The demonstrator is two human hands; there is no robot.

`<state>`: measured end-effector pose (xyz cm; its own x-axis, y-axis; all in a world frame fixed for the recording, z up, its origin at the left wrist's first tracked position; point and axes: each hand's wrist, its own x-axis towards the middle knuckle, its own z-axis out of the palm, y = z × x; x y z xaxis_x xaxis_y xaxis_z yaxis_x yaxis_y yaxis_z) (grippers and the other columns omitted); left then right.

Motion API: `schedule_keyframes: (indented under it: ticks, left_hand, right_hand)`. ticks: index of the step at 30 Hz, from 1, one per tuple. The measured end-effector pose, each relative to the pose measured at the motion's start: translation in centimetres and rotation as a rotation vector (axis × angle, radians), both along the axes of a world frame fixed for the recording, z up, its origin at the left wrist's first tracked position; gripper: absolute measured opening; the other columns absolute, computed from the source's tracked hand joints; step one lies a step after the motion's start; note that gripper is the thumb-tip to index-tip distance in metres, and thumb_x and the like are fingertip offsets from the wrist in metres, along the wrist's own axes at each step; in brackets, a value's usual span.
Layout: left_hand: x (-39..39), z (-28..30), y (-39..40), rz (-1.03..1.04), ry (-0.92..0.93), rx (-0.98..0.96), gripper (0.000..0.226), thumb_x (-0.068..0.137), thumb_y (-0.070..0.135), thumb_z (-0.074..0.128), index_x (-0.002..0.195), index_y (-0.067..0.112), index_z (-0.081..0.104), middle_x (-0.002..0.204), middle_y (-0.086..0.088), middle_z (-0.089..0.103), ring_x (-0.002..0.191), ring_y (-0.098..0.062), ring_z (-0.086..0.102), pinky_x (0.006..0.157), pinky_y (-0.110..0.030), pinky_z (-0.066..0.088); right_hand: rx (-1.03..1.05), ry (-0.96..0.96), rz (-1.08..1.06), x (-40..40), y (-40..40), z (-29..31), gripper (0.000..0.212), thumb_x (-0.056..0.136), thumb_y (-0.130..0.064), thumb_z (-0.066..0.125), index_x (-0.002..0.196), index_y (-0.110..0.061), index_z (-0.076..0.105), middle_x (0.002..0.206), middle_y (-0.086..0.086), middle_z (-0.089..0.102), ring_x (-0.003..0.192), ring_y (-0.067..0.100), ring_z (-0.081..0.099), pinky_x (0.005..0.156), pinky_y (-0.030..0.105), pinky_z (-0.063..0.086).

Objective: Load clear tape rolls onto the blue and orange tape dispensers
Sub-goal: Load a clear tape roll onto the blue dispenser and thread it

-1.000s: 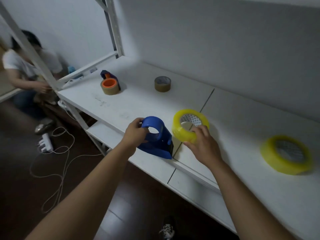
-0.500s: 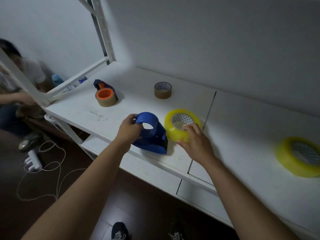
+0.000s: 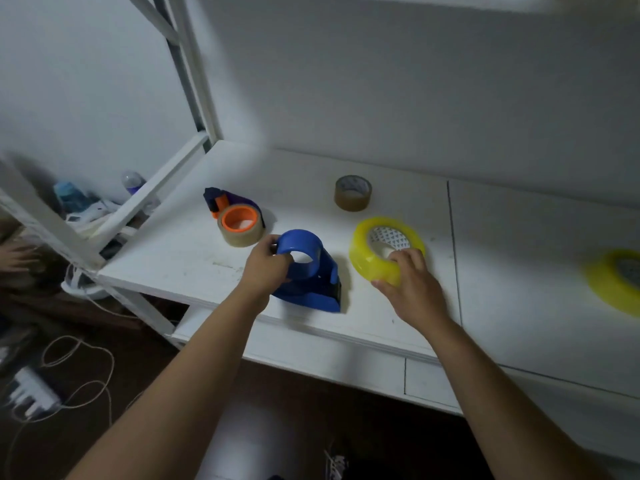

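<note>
Right of the right hand (image 3: 414, 289), a second yellow tape roll (image 3: 613, 282) is cut by the frame edge; left of the left hand (image 3: 265, 271), floor clutter (image 3: 79, 202) blurs

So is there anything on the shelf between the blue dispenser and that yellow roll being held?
No. In the head view, only bare white shelf separates the blue dispenser from the yellow roll held by the right hand.

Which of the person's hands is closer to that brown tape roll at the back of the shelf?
Right. The right hand grips the yellow roll just in front of the brown roll; the left hand grips the blue dispenser, farther left.
</note>
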<state>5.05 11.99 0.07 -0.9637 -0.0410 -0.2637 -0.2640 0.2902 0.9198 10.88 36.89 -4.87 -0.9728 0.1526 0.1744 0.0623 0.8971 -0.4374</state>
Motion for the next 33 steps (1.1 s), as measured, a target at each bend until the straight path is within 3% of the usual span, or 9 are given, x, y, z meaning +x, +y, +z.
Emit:
schedule_keyframes:
  ticks: [4,8,15,19,25,33]
  left_hand:
    - [-2.2,0.0,-0.6,-0.045,-0.004,-0.024,0.034,0.085,0.0,0.045,0.11,0.021,0.054,0.097,0.0,0.059,0.095,-0.023,0.056,0.082,-0.036,0.051]
    - [-3.7,0.4,-1.4,-0.078,-0.003,-0.075,0.034,0.086,0.003,0.045,0.116,0.017,0.055,0.105,-0.009,0.061,0.101,-0.03,0.059,0.089,-0.045,0.054]
    - [-7.1,0.7,-3.4,-0.182,-0.086,-0.114,0.025,0.088,0.01,0.053,0.111,0.017,0.058,0.099,-0.008,0.061,0.098,-0.03,0.06,0.083,-0.05,0.058]
    - [-8.6,0.3,-6.2,-0.29,-0.097,-0.085,0.019,0.087,0.006,0.052,0.102,0.016,0.057,0.098,-0.009,0.06,0.102,-0.033,0.06,0.088,-0.051,0.055]
    - [-10.7,-0.7,-12.3,-0.481,-0.114,0.088,0.037,0.083,0.0,0.049,0.105,0.029,0.051,0.108,-0.009,0.058,0.107,-0.031,0.057,0.088,-0.051,0.055]
    - [-12.2,-1.1,-14.1,-0.636,-0.221,0.099,0.031,0.08,0.025,0.071,0.104,0.022,0.051,0.107,-0.011,0.063,0.097,-0.026,0.066,0.084,-0.042,0.059]
  right_hand:
    - [-0.044,-0.011,-0.052,-2.0,-1.1,-1.0,0.049,0.082,-0.041,0.071,0.118,-0.016,0.05,0.128,0.002,0.043,0.096,0.031,0.059,0.066,0.03,0.037]
    - [-0.068,-0.018,-0.052,-3.9,-2.4,-1.2,0.049,0.082,-0.04,0.071,0.117,-0.014,0.05,0.127,0.006,0.044,0.097,0.034,0.058,0.066,0.03,0.035]
    - [-0.056,-0.015,-0.1,-5.7,-4.3,-0.1,0.051,0.083,-0.04,0.07,0.119,-0.012,0.049,0.129,0.008,0.043,0.098,0.035,0.059,0.068,0.034,0.041]
    - [-0.084,-0.005,-0.206,-6.3,-7.5,-0.5,0.051,0.083,-0.04,0.07,0.12,-0.012,0.048,0.131,0.008,0.042,0.097,0.035,0.058,0.069,0.031,0.038]
    - [-0.112,-0.026,-0.327,-7.0,-14.6,-1.2,0.052,0.084,-0.036,0.07,0.121,-0.008,0.048,0.133,0.011,0.04,0.1,0.037,0.057,0.074,0.037,0.043]
    - [-0.085,-0.058,-0.469,-4.7,-17.7,-0.5,0.054,0.084,-0.033,0.07,0.122,-0.003,0.045,0.132,0.016,0.038,0.099,0.039,0.057,0.073,0.041,0.045]
